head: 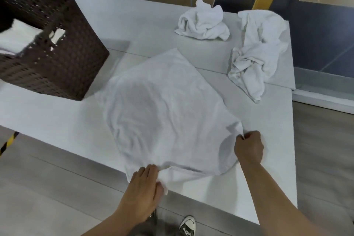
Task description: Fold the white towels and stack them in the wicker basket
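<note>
Large white terry towel [162, 105] is being spread on the white flat-topped table [268, 168], centre of frame, with the middle ballooned and not yet flat. Its lower-right corner is being pinched by the right hand [249, 147], fingers curled tight on the cloth. The near corner, bottom centre, is being gripped by the left hand [143, 186], fingers closed over the hem and cloth poking out beside the palm.

Handling, as judged: light, limp, 0 stiffness, so shape is being given only by tension between the 2 held corners. The terry pile is looking grippy, so slip is unlikely, and nothing is fragile. Air is apparently being trapped underneath, so smoothing is probably needed before any fold. Best hold points are corners or hem, 2 at a time; a mid-panel grab would only bunch it.

2 more are lying at upper right, apart from the spread one: balled white towel [203, 23] and strung-out white towel [254, 51]. Dark brown woven wicker basket [63, 59] is sitting at upper left, just beside the spread towel. Its contents are too blurred to tell.
</note>
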A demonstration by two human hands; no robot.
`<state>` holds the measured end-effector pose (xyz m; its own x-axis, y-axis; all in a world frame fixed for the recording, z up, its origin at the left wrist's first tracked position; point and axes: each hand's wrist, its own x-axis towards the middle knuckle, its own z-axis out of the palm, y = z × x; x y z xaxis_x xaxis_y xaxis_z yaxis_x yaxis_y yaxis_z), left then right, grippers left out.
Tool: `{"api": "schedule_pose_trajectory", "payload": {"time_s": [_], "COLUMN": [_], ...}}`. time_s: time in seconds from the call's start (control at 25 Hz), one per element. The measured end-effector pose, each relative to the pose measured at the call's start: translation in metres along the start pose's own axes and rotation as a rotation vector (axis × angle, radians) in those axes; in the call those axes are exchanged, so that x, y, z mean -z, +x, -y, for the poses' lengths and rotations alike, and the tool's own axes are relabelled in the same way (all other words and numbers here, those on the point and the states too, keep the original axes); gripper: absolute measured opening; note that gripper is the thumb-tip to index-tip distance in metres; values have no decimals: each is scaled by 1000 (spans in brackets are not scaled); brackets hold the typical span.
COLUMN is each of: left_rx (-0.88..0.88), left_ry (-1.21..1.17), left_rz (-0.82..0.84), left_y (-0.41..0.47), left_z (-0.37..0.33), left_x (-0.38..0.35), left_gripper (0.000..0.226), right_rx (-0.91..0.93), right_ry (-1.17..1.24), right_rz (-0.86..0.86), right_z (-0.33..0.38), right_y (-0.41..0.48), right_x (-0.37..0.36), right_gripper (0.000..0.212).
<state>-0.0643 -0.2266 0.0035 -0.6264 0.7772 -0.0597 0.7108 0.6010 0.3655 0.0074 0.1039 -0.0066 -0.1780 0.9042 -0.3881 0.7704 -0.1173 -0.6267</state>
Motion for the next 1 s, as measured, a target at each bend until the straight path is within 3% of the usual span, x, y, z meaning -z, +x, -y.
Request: {"api": "schedule_pose_trajectory", "payload": {"time_s": [0.12, 0.28, 0.44, 0.6, 0.76, 0.8, 0.88, 1.0], "left_rx": [71, 117, 196, 492, 541, 553, 563, 586], "left_ry": [82, 106, -112, -486, -603, -601, -536, -588], "left_rz": [64, 30, -29, -98, -192, -171, -153, -243], "left_y": [-4, -15, -23, -6, 26, 33, 48, 71], "left_z": [4, 3, 2, -8, -3, 2, 19, 52], "left_x": [16, 41, 63, 100, 135, 143, 157, 172], "left_gripper": [40, 29, 4, 22, 16, 29, 49, 35], "right_rx": [-21, 49, 89, 71, 75, 72, 81, 147], "right_ry": [235, 343, 411, 559, 614, 615, 599, 530], "right_rz": [-29, -33, -4, 68, 129, 154, 207, 210], "right_z": [2, 14, 56, 105, 162, 175, 205, 243], "right_y": [-16, -27, -30, -33, -31, -28, -22, -12], "right_x": [19, 50, 64, 65, 55, 50, 35, 9], "right_gripper": [14, 16, 13, 21, 8, 8, 19, 33]}}
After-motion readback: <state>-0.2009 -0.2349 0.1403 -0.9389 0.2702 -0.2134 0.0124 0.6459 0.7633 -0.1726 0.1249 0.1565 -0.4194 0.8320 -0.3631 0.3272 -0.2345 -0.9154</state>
